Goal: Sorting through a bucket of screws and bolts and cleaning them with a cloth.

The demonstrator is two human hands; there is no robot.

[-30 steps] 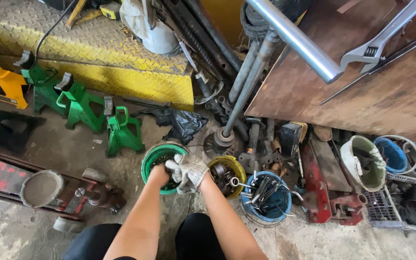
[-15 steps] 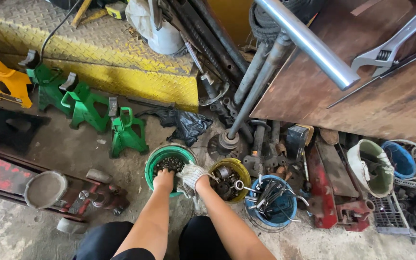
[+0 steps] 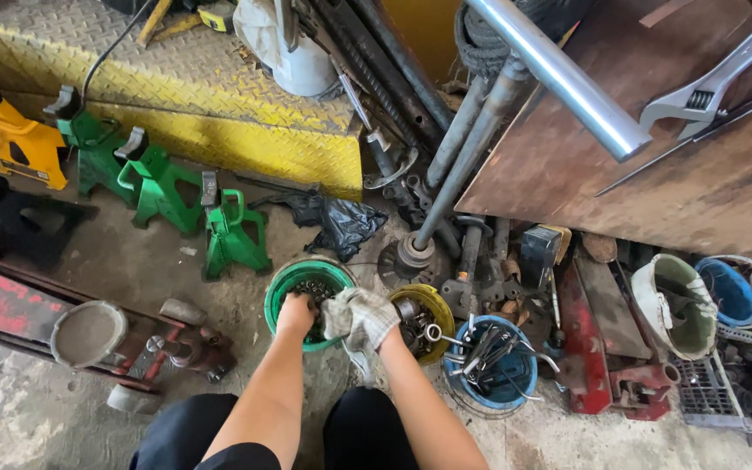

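Note:
My bare left hand (image 3: 296,312) reaches down into a green bucket (image 3: 282,283) on the floor, its fingertips buried among small dark metal parts. My right hand (image 3: 360,318), in a grey and white work glove, rests curled at the right rim of that bucket. It sits between the green bucket and a yellow bucket (image 3: 435,300) of metal pieces. I see nothing held in the glove. My knees in dark trousers are at the bottom edge.
A blue bucket (image 3: 515,387) of tools stands right of the yellow one. Green jack stands (image 3: 232,231) and a yellow jack stand (image 3: 23,139) line the left. A red floor jack (image 3: 10,305) lies lower left. Rods, a chrome tube (image 3: 567,83), a wrench (image 3: 707,91) and more containers fill the right.
My left hand has sunk from the bucket's edge into the parts. The gloved right hand has dropped from above the bucket to its right rim.

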